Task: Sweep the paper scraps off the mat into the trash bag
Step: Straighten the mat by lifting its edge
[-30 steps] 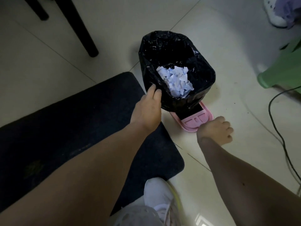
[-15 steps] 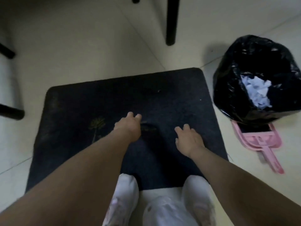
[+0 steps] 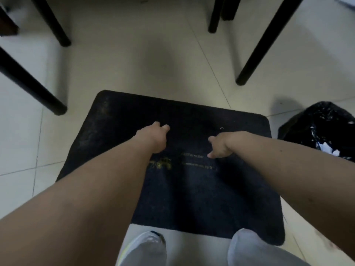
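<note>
A dark mat (image 3: 192,192) with small yellow print lies on the pale tiled floor in front of me. My left hand (image 3: 153,138) hangs over its middle with fingers loosely curled and nothing in it. My right hand (image 3: 221,144) hovers beside it, fingers apart and empty. One tiny pale scrap (image 3: 221,128) shows on the mat just beyond my right hand. The black trash bag (image 3: 322,129) stands at the right edge, with white paper scraps (image 3: 193,150) inside it mostly cut off by the frame.
Black chair or table legs stand on the floor beyond the mat: one at left (image 3: 32,83), one at upper left (image 3: 55,25), one at upper middle (image 3: 215,18), one at right (image 3: 259,48). My two shoes (image 3: 146,246) are at the mat's near edge.
The view has swung left and up from the trash bag to the mat. Both hands left the bag and dustpan and now hang over the mat; the pink dustpan is out of view.
</note>
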A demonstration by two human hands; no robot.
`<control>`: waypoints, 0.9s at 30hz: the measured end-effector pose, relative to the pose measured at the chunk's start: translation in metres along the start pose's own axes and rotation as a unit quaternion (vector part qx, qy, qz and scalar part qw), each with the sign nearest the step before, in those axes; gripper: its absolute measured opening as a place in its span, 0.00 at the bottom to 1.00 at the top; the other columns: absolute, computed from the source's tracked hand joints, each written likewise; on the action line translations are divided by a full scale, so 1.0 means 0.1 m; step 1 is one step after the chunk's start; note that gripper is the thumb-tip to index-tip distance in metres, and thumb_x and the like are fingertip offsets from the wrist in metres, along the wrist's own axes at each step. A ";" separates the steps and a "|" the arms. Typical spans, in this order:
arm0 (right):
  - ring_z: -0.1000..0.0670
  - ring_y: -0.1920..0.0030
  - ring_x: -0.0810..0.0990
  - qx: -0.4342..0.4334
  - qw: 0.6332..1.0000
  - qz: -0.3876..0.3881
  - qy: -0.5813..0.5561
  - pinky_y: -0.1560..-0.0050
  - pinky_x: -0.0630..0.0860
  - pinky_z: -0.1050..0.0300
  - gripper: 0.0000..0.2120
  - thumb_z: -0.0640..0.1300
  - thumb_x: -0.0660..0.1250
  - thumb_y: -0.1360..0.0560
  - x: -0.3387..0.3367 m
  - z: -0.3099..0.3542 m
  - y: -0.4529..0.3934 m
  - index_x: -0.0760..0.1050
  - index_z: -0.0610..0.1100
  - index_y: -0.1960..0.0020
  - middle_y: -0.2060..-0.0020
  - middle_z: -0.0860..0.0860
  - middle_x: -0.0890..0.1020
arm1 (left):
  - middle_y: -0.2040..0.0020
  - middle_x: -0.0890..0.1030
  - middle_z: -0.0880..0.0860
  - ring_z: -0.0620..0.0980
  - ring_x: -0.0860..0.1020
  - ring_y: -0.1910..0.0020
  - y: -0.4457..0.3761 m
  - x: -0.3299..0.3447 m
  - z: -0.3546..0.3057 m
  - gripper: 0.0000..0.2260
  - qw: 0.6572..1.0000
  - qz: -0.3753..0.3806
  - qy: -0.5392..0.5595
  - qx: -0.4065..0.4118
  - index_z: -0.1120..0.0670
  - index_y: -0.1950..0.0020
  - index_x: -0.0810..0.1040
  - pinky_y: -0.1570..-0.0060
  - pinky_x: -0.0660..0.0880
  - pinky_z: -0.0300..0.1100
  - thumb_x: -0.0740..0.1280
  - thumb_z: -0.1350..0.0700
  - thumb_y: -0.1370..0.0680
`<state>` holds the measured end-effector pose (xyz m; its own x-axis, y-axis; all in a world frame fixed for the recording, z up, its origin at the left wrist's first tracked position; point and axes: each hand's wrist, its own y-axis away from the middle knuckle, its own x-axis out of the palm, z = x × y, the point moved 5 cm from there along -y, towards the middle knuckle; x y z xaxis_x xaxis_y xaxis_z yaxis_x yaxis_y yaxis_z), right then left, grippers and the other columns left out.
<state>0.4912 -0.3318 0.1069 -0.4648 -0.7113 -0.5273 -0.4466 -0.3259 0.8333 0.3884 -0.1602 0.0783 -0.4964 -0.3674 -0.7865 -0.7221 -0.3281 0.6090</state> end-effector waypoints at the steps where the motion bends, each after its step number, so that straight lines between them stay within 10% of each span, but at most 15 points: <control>1: 0.42 0.26 0.60 0.011 1.000 0.016 0.010 0.31 0.62 0.51 0.34 0.57 0.54 0.19 0.02 0.15 -0.05 0.46 0.41 0.22 0.24 0.44 0.56 | 0.28 0.60 0.57 0.62 0.71 0.37 0.03 0.10 0.19 0.25 1.000 0.003 0.018 -0.009 0.46 0.24 0.54 0.40 0.73 0.56 0.58 0.54 0.19; 15: 0.30 0.28 0.52 0.191 0.900 0.059 -0.388 0.33 0.66 0.41 0.51 0.64 0.66 0.30 1.15 1.52 -0.77 0.31 0.53 0.25 0.26 0.36 0.40 | 0.28 0.58 0.56 0.63 0.65 0.33 0.07 1.27 1.09 0.24 0.982 0.104 0.107 -0.112 0.48 0.25 0.56 0.38 0.70 0.57 0.60 0.54 0.20; 27: 0.30 0.27 0.36 0.086 0.916 -0.044 -0.388 0.32 0.62 0.33 0.43 0.57 0.70 0.29 0.64 1.60 -1.08 0.45 0.65 0.25 0.23 0.50 0.37 | 0.31 0.61 0.61 0.63 0.67 0.34 0.08 1.23 1.71 0.22 0.943 0.014 0.207 -0.261 0.62 0.30 0.63 0.38 0.70 0.54 0.61 0.54 0.20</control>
<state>0.3874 -0.2421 -0.0432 -0.7949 -0.0075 -0.6068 -0.5921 -0.2096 0.7782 0.2391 -0.0588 -0.0309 -0.2032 -0.6547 -0.7281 -0.3230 -0.6571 0.6811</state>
